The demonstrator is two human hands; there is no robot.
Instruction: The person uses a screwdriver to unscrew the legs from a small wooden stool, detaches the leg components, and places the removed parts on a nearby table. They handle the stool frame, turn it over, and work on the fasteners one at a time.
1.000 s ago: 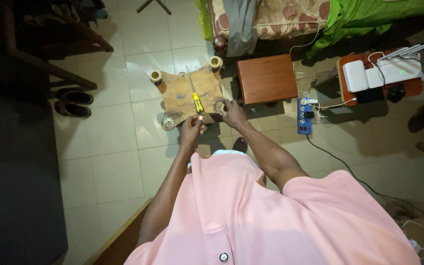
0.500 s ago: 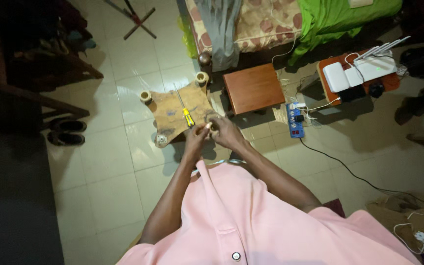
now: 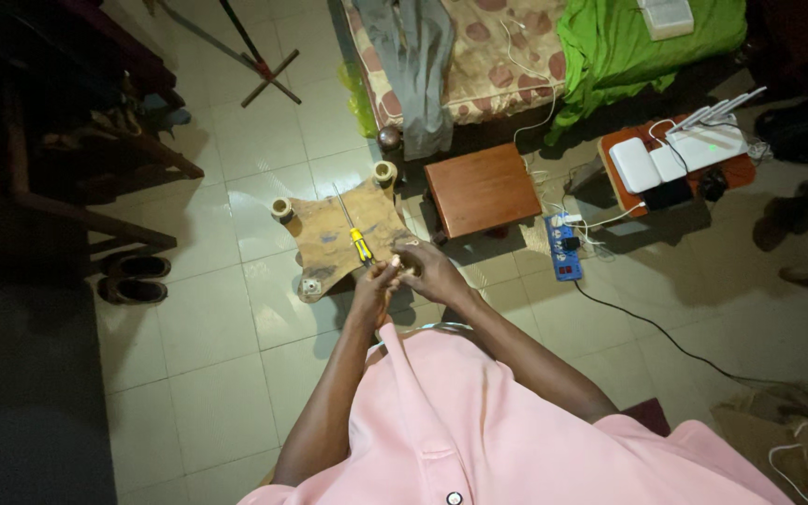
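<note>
A small wooden stool lies upside down on the tiled floor, with short round legs sticking up at its corners. On its underside lies a screwdriver with a yellow and black handle. My left hand and my right hand meet at the stool's near right corner. Both are closed around the leg there, which they hide. The screwdriver lies just left of my fingers, and neither hand touches it.
A low brown side table stands right of the stool, with a blue power strip and cables beside it. A bed is beyond. White devices sit on a red stand. Shoes and dark furniture are on the left.
The view has shifted, so the stool sits lower in the frame. Both hands stay at the stool's near right corner, with the left hand drawn closer to the right. The screwdriver has not moved.
</note>
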